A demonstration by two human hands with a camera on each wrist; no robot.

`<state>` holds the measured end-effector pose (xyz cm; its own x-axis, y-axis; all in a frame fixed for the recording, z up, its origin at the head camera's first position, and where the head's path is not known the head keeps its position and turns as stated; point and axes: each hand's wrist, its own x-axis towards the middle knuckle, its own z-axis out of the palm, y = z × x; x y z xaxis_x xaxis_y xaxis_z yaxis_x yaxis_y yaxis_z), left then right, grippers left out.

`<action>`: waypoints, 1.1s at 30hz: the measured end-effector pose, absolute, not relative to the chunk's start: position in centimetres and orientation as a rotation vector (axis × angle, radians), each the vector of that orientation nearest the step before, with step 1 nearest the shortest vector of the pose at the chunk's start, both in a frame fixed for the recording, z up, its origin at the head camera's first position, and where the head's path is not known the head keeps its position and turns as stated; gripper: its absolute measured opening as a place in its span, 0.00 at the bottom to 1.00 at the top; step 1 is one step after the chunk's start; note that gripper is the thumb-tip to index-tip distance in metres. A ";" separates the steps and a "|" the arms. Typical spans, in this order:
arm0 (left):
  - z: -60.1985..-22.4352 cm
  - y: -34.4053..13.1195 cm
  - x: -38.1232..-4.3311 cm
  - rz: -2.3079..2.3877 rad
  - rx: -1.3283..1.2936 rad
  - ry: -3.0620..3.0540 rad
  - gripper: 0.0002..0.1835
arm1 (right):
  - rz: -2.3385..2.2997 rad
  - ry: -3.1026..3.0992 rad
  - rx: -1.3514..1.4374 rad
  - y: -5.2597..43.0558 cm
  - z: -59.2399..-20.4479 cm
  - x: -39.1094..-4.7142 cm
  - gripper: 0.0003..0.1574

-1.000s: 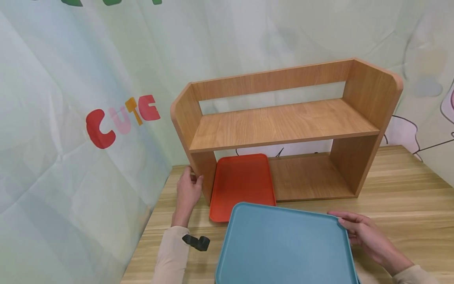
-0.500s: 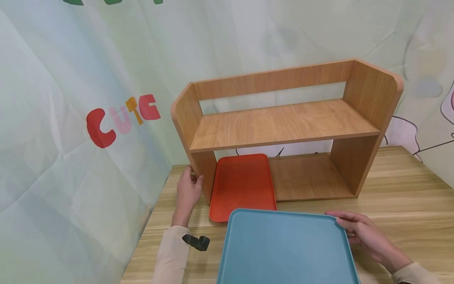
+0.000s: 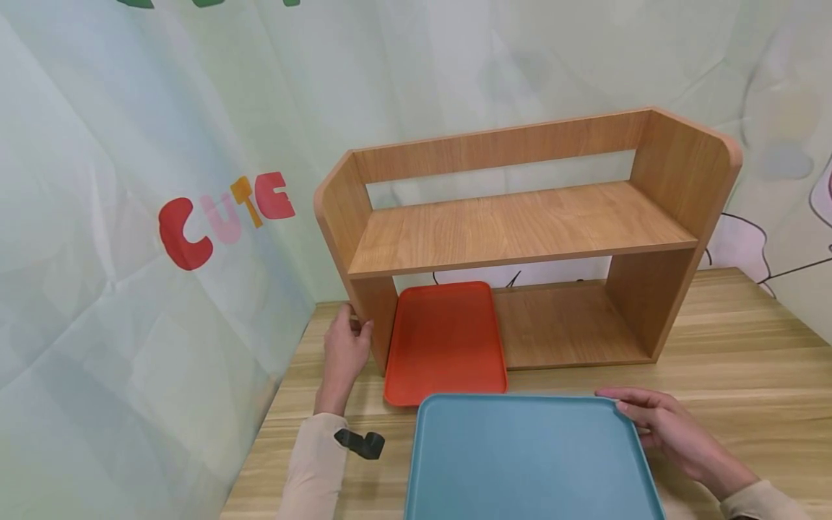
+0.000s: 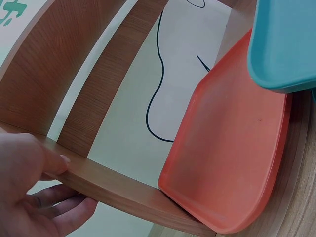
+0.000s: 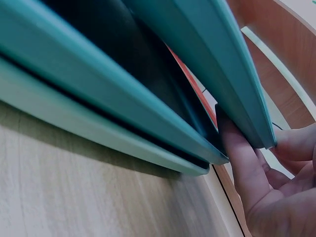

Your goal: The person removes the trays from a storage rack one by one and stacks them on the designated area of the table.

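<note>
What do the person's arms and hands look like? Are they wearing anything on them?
The arms have plain, cream-coloured sleeves: the left sleeve is long and a bit wrinkly, and only the end of the right sleeve shows. A small, chunky black gadget sits near the left cuff. The left hand and right hand are bare, with no gloves.

Blue tray (image 3: 533, 458) cut off, green lettering (image 3: 208, 2) cropped

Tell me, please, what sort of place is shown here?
Probably an indoor tabletop setup, perhaps staged: a wood-grain table, a two-tier wooden desktop shelf, and a wrinkled, printed backdrop reading "CUTE" behind them.
</note>
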<state>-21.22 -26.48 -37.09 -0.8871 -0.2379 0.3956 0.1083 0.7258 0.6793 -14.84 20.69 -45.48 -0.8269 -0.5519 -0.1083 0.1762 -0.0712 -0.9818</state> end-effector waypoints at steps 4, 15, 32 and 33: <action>-37.1 -26.5 -21.2 -1.010 0.111 -2.476 0.13 | -1.930 1.720 -0.422 20.8 -45.5 -14.9 0.20; -37.1 -26.5 -21.1 -1.024 0.096 -2.460 0.12 | -1.900 1.718 -0.437 20.9 -45.6 -15.1 0.21; -37.2 -26.5 -21.1 -1.018 0.098 -2.459 0.12 | -1.809 1.929 -0.349 20.7 -45.4 -15.1 0.18; -37.2 -26.5 -21.1 -1.019 0.102 -2.462 0.12 | -1.806 1.949 -0.348 20.6 -45.4 -15.0 0.18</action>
<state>-21.12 -26.49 -37.17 -0.8864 -0.2416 0.3949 0.1082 0.7213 0.6841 -15.05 20.64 -45.40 -0.8631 -0.4794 -0.1587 0.1218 0.1073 -0.9867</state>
